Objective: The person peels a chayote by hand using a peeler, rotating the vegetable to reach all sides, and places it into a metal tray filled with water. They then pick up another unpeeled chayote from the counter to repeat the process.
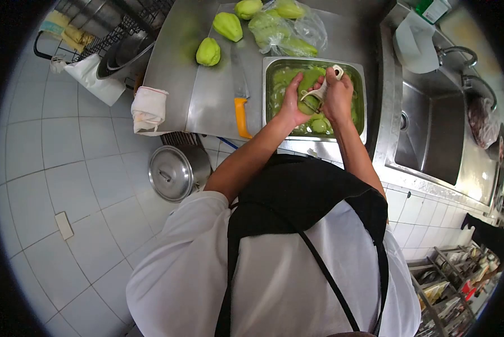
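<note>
My left hand [292, 103] is wrapped round a green chayote [308, 83] above a steel pan [267, 121]. My right hand [337, 100] grips a pale-handled peeler [320, 91], its blade end lying against the chayote's skin. Greenish water fills the pan, with peeled chayote pieces [320, 125] and peelings in it. To the left of the pan, a knife with a yellow handle [241, 117] lies on the steel counter. Farther back are whole chayotes [227, 26] and a clear plastic bag [288, 29] with more of them inside.
At right is a steel sink [432, 132] with taps [460, 51] and a white plastic container [416, 42]. A folded cloth [149, 108] hangs on the counter's left corner. Below it stands a lidded pot [172, 173]. A rack with kitchenware [454, 275] is at lower right.
</note>
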{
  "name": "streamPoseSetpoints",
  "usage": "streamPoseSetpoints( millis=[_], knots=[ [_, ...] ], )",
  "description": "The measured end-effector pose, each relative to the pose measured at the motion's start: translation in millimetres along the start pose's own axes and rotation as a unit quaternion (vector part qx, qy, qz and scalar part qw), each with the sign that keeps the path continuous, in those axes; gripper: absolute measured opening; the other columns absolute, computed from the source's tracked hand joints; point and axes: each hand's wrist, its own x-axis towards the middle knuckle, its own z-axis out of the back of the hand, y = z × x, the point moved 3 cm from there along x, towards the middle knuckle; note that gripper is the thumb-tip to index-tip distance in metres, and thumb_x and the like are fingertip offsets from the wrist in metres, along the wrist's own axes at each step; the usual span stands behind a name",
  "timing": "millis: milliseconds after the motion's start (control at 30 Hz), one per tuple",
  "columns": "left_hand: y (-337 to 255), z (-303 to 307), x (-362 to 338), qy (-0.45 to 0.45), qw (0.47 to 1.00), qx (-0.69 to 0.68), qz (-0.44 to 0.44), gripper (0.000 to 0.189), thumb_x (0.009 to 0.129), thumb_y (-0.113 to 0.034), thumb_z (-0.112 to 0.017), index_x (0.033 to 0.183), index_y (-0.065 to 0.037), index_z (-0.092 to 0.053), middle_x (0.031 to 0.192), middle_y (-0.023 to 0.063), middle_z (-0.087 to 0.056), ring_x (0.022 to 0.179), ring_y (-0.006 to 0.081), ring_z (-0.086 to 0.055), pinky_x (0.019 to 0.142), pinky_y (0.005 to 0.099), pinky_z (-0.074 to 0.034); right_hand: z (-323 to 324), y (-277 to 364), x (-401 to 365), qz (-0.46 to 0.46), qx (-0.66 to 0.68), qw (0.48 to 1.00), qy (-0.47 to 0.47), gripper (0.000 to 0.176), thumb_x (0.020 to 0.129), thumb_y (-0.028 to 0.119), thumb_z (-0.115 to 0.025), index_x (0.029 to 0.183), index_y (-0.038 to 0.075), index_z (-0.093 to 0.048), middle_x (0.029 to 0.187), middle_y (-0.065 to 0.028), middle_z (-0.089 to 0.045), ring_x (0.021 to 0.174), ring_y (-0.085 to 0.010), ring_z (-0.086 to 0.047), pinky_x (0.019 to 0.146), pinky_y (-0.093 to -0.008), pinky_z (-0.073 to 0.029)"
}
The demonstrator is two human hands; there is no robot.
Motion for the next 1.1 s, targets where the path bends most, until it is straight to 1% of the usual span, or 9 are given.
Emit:
streamPoseSetpoints(
  millis=[67, 167, 267, 367, 467, 667, 867, 967, 1100],
  knots=[
    [-2, 1, -1, 0.049, 0.999, -0.022, 0.009, 0.043, 0.091, -0.044, -0.06, 0.107, -0.005, -0.065, 0.089, 0.0042, -0.068, 0.083, 0.0202, -0.067, 0.082, 0.0346, -0.054, -3, 2, 0, 0.012, -0.012, 1.0, 0.007, 0.012, 0.098, 0.01, -0.055, 0.099, 0.001, -0.047, 0.072, -0.0096, -0.055, 0.054, -0.0201, -0.056, 0.049, -0.0383, -0.054],
    [-1, -15, -9, -0.007, 0.999, -0.025, -0.02, 0.043, 0.091, -0.044, -0.061, 0.108, -0.005, -0.065, 0.088, 0.0041, -0.068, 0.081, 0.0197, -0.067, 0.079, 0.0322, -0.055, -10, 6, -4, 0.003, -0.021, 1.0, -0.015, 0.013, 0.097, 0.01, -0.055, 0.099, 0.001, -0.047, 0.072, -0.0092, -0.055, 0.054, -0.0195, -0.056, 0.049, -0.0374, -0.054],
    [-3, 0, -3, 0.053, 0.997, -0.056, 0.021, 0.043, 0.09, -0.047, -0.061, 0.109, -0.008, -0.065, 0.093, 0.003, -0.069, 0.088, 0.0203, -0.067, 0.085, 0.0352, -0.052, -11, 1, 0, 0.014, -0.022, 1.0, 0.007, 0.014, 0.097, 0.011, -0.057, 0.099, 0.0, -0.048, 0.071, -0.009, -0.055, 0.054, -0.0187, -0.056, 0.049, -0.0367, -0.054],
    [-2, -1, -6, -0.02, 1.0, 0.007, -0.011, 0.045, 0.088, -0.051, -0.061, 0.111, -0.014, -0.065, 0.099, 0.0003, -0.069, 0.098, 0.021, -0.065, 0.094, 0.0398, -0.047, -11, 0, 3, 0.042, -0.062, 0.997, 0.01, 0.016, 0.096, 0.012, -0.058, 0.098, -0.001, -0.048, 0.071, -0.0095, -0.057, 0.054, -0.0182, -0.057, 0.049, -0.035, -0.052],
    [-1, 6, -2, -0.005, 1.0, -0.002, -0.009, 0.046, 0.087, -0.055, -0.06, 0.115, -0.018, -0.065, 0.107, -0.0008, -0.068, 0.107, 0.0221, -0.062, 0.101, 0.0448, -0.041, -12, 1, 4, 0.061, -0.123, 0.991, 0.003, 0.017, 0.096, 0.012, -0.058, 0.098, -0.001, -0.049, 0.071, -0.0095, -0.058, 0.054, -0.0179, -0.058, 0.048, -0.0329, -0.05],
    [2, 15, -1, -0.043, 0.999, 0.026, -0.002, 0.049, 0.086, -0.056, -0.059, 0.118, -0.02, -0.064, 0.121, 0.0039, -0.065, 0.116, 0.0238, -0.057, 0.104, 0.0502, -0.035, -11, 1, 4, 0.026, -0.107, 0.994, -0.024, 0.017, 0.095, 0.013, -0.059, 0.098, -0.001, -0.05, 0.07, -0.009, -0.059, 0.054, -0.0174, -0.058, 0.047, -0.0311, -0.048],
    [7, 7, -6, -0.088, 0.996, 0.03, -0.012, 0.054, 0.087, -0.058, -0.057, 0.123, -0.018, -0.06, 0.12, 0.0046, -0.064, 0.118, 0.0253, -0.056, 0.104, 0.0492, -0.035, -7, 5, 8, 0.042, -0.148, 0.988, 0.0, 0.018, 0.096, 0.014, -0.059, 0.097, -0.001, -0.048, 0.071, -0.0103, -0.058, 0.054, -0.0183, -0.058, 0.047, -0.0321, -0.048],
    [6, 23, 5, -0.065, 0.998, 0.001, -0.011, 0.058, 0.088, -0.061, -0.054, 0.126, -0.017, -0.057, 0.121, 0.0066, -0.063, 0.118, 0.0255, -0.056, 0.104, 0.0497, -0.037, -12, 14, 2, 0.012, -0.091, 0.996, 0.005, 0.019, 0.098, 0.015, -0.056, 0.101, 0.0, -0.046, 0.071, -0.0104, -0.057, 0.055, -0.0194, -0.058, 0.047, -0.0334, -0.049],
    [5, 9, -1, -0.023, 1.0, -0.011, -0.014, 0.064, 0.089, -0.064, -0.05, 0.129, -0.014, -0.053, 0.124, 0.01, -0.061, 0.117, 0.0269, -0.056, 0.103, 0.0514, -0.037, -14, 20, 0, -0.019, -0.077, 0.996, 0.046, 0.019, 0.1, 0.017, -0.053, 0.104, 0.001, -0.043, 0.075, -0.0104, -0.057, 0.058, -0.021, -0.06, 0.052, -0.035, -0.052]
  ],
)
